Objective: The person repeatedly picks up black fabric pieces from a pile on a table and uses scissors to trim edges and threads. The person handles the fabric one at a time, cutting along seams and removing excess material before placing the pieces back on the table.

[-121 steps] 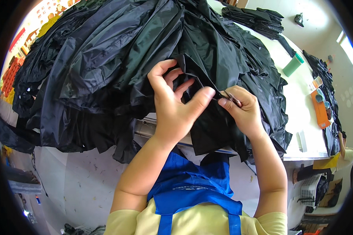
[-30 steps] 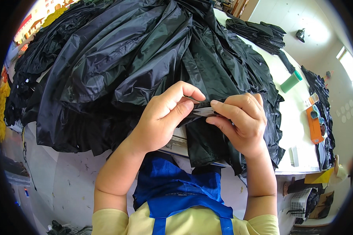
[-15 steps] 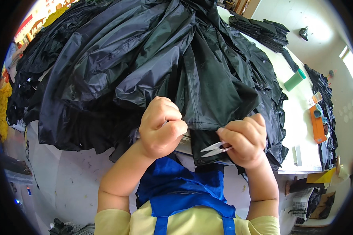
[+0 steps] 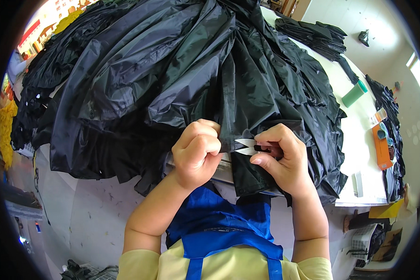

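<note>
A big heap of shiny black fabric garments [image 4: 182, 70] covers the white table [image 4: 359, 154]. My left hand [image 4: 197, 151] is closed in a fist on a fold of the black fabric at the table's near edge. Just to its right, my right hand [image 4: 282, 158] grips small silver thread snips [image 4: 245, 146], whose two blades are apart and point left at the fabric edge held by my left hand. The snips' handle is hidden inside my fingers.
A green cup [image 4: 353, 94] and an orange tool tray [image 4: 381, 145] stand on the table's right side. More black garments [image 4: 312, 32] lie at the far end. Yellow cloth [image 4: 7, 126] shows at the left. Floor lies below the table edge.
My hands have risen slightly and come closer together. The snips, earlier held low by my right hand, now point at the fabric edge pinched by my left fist.
</note>
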Tool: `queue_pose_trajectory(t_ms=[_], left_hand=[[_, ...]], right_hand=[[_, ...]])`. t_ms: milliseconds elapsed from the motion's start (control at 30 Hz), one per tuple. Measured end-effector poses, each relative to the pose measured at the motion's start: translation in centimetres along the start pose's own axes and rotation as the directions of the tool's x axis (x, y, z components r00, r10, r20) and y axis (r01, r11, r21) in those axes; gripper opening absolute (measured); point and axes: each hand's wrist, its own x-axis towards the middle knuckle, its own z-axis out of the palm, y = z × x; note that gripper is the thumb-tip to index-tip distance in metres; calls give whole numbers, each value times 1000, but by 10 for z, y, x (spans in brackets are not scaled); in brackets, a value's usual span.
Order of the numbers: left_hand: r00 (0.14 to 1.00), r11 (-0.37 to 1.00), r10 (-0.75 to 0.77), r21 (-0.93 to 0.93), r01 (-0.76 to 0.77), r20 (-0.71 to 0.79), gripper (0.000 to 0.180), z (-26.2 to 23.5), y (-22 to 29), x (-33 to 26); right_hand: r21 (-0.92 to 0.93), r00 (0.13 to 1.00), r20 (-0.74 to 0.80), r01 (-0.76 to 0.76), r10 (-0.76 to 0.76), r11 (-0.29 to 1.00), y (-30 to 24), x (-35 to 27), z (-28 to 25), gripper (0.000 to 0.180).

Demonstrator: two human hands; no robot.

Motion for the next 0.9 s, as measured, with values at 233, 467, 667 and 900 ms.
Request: queue_pose_trajectory(t_ms=[233, 467, 667, 900], left_hand=[[998, 998, -58, 4, 58, 25, 32, -1, 4, 0], [930, 1000, 3, -10, 0, 366, 20, -24, -4, 23], [433, 642, -649, 756, -128, 625, 40, -102, -14, 39], [452, 392, -747, 872, -295, 488, 66, -53, 3, 37]], right_hand=[[-85, 967, -65, 242, -248, 967, 11, 7, 7, 30], [657, 949, -262, 41, 177, 752, 11, -15, -5, 55], [-392, 934, 354, 198, -51, 898, 24, -48, -35, 55], [-561, 938, 342, 150, 63, 814, 46, -73, -30, 38]])
